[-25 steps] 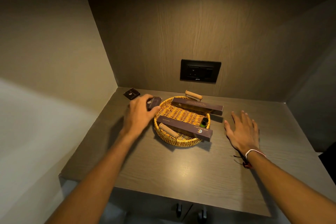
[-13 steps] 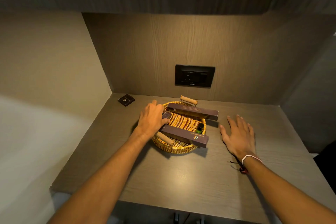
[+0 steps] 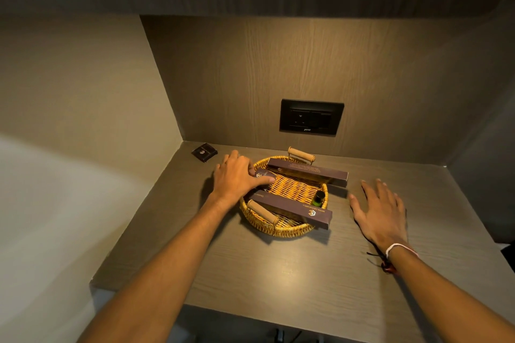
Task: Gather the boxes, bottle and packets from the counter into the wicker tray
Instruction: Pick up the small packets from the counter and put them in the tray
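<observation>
A round wicker tray (image 3: 281, 230) with two wooden handles sits mid-counter. Two long dark boxes lie across it, one at the back (image 3: 309, 171), one at the front (image 3: 295, 210). A small green bottle with a black cap (image 3: 320, 198) lies inside at the right. My left hand (image 3: 237, 178) rests over the tray's left rim, fingers on a small dark packet (image 3: 264, 175) that lies inside the tray. A second dark packet (image 3: 204, 152) lies on the counter in the back left corner. My right hand (image 3: 380, 210) rests flat and open on the counter, right of the tray.
The wooden counter (image 3: 292, 273) sits in a recess with walls at left, back and right. A black socket plate (image 3: 311, 117) is on the back wall above the tray. The counter's front edge runs near my forearms.
My left hand carried a small dark packet from the counter's left side over the rim and into the tray. The right hand stayed flat on the counter.
</observation>
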Demonstrator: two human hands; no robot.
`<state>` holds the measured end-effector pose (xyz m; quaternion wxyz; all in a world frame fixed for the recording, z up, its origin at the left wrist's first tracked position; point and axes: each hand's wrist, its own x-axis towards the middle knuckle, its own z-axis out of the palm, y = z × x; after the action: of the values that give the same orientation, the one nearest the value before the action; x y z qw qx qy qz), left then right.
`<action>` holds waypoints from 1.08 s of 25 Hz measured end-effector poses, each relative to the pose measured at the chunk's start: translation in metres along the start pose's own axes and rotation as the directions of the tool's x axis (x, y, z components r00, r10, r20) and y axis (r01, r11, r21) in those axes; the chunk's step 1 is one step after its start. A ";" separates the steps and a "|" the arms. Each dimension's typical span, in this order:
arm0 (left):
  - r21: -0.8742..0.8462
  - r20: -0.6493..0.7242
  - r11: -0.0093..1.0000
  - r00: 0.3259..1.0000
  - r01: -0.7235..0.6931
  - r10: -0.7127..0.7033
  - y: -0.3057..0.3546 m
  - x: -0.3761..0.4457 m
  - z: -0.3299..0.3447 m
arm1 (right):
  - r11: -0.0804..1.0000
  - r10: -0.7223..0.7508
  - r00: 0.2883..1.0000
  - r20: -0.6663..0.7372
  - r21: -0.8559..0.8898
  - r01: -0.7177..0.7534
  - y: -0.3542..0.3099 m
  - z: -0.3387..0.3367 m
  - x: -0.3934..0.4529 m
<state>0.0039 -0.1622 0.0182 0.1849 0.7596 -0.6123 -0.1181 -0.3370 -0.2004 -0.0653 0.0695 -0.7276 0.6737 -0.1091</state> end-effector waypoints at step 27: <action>0.053 0.039 0.998 0.999 0.032 -0.034 -0.098 0.048 -0.013 | 0.995 -0.060 0.997 0.048 -0.072 0.064 0.002 0.004 -0.003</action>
<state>0.1064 -0.1891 -0.0095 0.1510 0.7717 -0.6060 -0.1202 -0.3382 -0.1975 -0.0704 0.0546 -0.7526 0.6525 -0.0698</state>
